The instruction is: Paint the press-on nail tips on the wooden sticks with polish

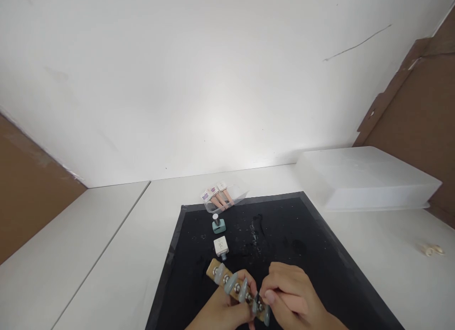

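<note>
White table (pixel 106 263), bearing a flat black rectangular mat (pixel 280 247). Over its near part, my left hand (pixel 225 310) grips a tan wooden bar (pixel 237 289) set with round silver studs (pixel 225 279) and glossy grey-blue pointed nail tips (pixel 231 283); my right hand (pixel 293 289) pinches a pink-handled, dark-ended brush (pixel 296 302) at one tip. At the mat's far edge, a clear plastic tray (pixel 243 196) holds three white-and-pink bottles (pixel 218 197).

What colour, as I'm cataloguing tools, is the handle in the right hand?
The handle is peachy pink, clearest in the head view.
</note>
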The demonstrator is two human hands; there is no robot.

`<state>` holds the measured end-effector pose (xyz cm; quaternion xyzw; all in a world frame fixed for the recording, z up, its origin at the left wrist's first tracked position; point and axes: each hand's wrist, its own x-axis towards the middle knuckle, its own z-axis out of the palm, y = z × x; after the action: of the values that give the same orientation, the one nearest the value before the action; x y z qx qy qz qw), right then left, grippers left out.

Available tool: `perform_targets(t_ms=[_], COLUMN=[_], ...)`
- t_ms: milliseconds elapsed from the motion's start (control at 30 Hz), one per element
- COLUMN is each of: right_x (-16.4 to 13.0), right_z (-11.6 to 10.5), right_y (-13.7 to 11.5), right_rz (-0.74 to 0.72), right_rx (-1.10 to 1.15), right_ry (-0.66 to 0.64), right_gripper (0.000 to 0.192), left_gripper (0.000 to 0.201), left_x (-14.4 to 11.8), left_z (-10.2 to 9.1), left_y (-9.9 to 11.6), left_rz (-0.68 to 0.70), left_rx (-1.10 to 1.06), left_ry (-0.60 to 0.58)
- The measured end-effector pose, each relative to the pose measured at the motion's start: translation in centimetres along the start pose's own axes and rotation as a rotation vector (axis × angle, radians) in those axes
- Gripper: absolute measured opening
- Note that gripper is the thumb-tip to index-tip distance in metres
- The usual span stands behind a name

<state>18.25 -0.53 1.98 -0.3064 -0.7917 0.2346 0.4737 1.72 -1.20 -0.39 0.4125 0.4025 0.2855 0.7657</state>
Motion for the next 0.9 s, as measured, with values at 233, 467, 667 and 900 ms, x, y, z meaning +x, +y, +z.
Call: perform_targets(t_ms=[233,467,667,900], right_x=[0.06,-0.06,0.28,0.55], right_z=[-0.27,0.31,0.3,-0.39], right_y=[-0.35,0.17,-0.07,-0.69], right_rz=[-0.003,-0.106,-0.057,-0.036], right_rx=[0.023,0.105,0.027,-0.009], right_ry=[0.087,-0.015,-0.032,-0.037], right_gripper=[0.031,0.037,0.033,0.026], left_gripper=[0.017,0.017,0.02,0.021], left_x=[0.07,0.0,0.07,0.11], left_z=[-0.39,0.09,-0.1,-0.12], left_y=[-0.12,0.31,-0.16,-0.12], left_rz=[-0.025,-0.014,-0.011,0.005], left_rx=[-0.013,0.015,0.056,0.037], left_ry=[-0.014,0.038,0.012,0.002])
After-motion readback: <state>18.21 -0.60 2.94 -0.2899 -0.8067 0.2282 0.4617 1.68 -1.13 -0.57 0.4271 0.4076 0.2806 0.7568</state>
